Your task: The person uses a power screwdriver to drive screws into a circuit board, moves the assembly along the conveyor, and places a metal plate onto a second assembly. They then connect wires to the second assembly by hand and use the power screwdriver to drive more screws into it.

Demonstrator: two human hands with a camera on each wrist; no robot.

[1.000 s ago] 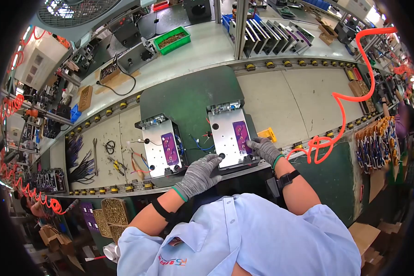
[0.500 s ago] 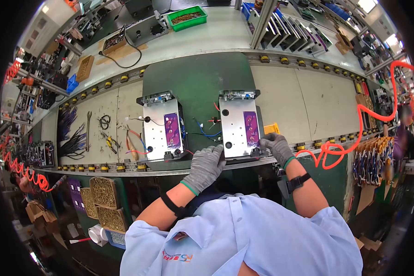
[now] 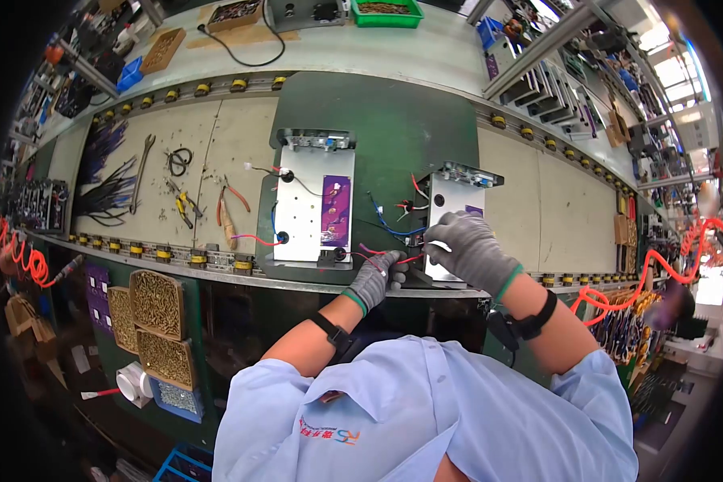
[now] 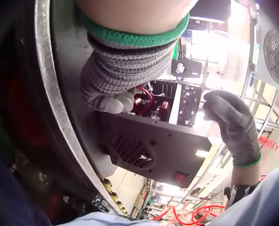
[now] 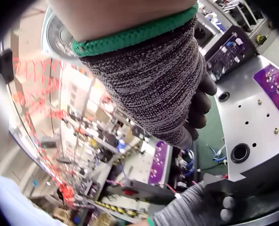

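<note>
Two metal-cased units with purple boards lie side by side on a dark green board (image 3: 377, 104). At the right unit (image 3: 450, 197), which sits at a tilt, my gloved left hand (image 3: 372, 279) grips the near left corner of its black front panel (image 4: 153, 146), with fingertips over the edge. A red wire (image 4: 144, 101) runs beside those fingers. My gloved right hand (image 3: 474, 251) hovers over the same unit, its fingers loosely curled with nothing visible in them. Blue wires (image 3: 386, 221) lie between the two units. The left unit (image 3: 301, 217) lies flat, with red wires at its near end.
Pliers (image 3: 183, 205), a wrench (image 3: 142, 173) and dark cable bundles (image 3: 108, 193) lie on the bench to the left. Trays of screws (image 3: 165, 361) stand below the near edge. Roller rails (image 3: 165, 253) border the bench. A coiled orange hose (image 3: 659, 265) hangs at the right.
My right hand has left the right unit's right edge and moved left over its top. My left hand has shifted to the corner, and the unit has tilted. The head view has swung.
</note>
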